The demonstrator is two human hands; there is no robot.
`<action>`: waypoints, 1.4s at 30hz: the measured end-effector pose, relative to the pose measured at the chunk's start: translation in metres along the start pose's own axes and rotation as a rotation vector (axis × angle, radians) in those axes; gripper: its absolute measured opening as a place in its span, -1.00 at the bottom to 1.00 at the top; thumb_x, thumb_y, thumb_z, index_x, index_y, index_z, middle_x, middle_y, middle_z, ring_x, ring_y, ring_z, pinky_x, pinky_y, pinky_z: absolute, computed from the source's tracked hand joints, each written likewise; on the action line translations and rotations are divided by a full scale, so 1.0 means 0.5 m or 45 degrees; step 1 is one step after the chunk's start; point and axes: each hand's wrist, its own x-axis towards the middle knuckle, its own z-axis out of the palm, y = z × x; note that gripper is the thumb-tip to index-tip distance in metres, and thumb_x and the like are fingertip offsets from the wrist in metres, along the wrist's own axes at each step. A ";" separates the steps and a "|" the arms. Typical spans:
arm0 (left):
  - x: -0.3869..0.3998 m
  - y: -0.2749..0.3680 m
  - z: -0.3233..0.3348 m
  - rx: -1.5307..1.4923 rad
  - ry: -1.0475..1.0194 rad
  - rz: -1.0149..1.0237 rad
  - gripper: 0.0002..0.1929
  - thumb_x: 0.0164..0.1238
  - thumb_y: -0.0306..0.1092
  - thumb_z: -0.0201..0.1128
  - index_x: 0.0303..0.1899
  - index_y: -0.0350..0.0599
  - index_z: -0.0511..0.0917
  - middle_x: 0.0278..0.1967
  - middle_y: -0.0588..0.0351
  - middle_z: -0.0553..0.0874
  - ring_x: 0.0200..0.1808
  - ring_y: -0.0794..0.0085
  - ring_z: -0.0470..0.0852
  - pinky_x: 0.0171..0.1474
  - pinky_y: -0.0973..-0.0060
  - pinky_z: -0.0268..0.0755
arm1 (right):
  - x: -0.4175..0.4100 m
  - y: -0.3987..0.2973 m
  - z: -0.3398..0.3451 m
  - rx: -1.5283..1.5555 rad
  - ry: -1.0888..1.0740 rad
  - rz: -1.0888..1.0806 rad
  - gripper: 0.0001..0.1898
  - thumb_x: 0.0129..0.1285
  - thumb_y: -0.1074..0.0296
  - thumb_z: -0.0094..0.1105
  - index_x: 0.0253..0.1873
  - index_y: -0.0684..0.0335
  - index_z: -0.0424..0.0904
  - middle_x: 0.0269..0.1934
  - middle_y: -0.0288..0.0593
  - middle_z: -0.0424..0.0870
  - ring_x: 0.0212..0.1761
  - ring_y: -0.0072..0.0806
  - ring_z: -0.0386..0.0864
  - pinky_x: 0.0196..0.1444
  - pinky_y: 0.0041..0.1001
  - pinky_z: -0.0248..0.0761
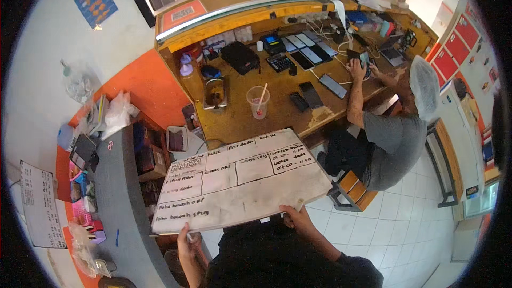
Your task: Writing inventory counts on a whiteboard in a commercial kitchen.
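Note:
A white dry-erase board (272, 196) with a hand-drawn grid and black handwriting is held tilted in front of my body. My left hand (188, 248) grips its lower left edge, with the thumb on the front; a small pale item shows by the fingers, too little of it to name. At the lower right edge, my right hand (298, 218) holds the board too. A pale marker pen (300, 204) sticks up between the fingers of that hand. Most fingers of both hands are hidden behind the board.
Beyond the board stands a wooden counter (240, 124) with a plastic cup (258, 104), calculator (279, 63) and several phones (311, 55). A seated person (394, 144) in a hair net handles a device on the right. A grey-topped ledge (124, 192) runs along my left.

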 end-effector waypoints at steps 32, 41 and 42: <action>0.217 -0.125 -0.260 0.754 -0.254 -0.228 -0.41 0.13 0.16 0.12 -0.07 -0.20 0.31 -0.22 0.07 0.33 -0.21 0.38 0.25 -0.17 0.45 0.07 | 0.207 0.275 -0.023 0.672 0.424 -0.383 -0.83 0.06 0.47 0.09 -0.39 0.16 0.24 -0.66 -0.38 0.23 -0.84 -0.66 0.10 -0.81 -0.62 0.02; 0.362 -0.232 -0.336 0.869 -0.402 -0.037 -0.52 0.25 0.15 -0.04 -0.21 -0.17 0.39 -0.63 0.21 0.39 -0.66 0.53 0.26 -0.60 0.56 0.20 | 0.287 0.311 -0.018 0.590 0.403 -0.423 -0.81 0.02 0.45 0.13 -0.39 0.15 0.25 -0.61 -0.37 0.20 -0.81 -0.66 0.08 -0.77 -0.62 0.00; 0.368 -0.232 -0.320 0.841 -0.405 -0.027 -0.51 0.27 0.14 -0.07 -0.17 -0.19 0.40 -0.64 0.21 0.39 -0.67 0.54 0.26 -0.61 0.56 0.21 | 0.299 0.302 -0.021 0.557 0.397 -0.429 -0.83 0.04 0.45 0.09 -0.31 0.18 0.27 -0.57 -0.36 0.24 -0.80 -0.66 0.10 -0.77 -0.62 0.04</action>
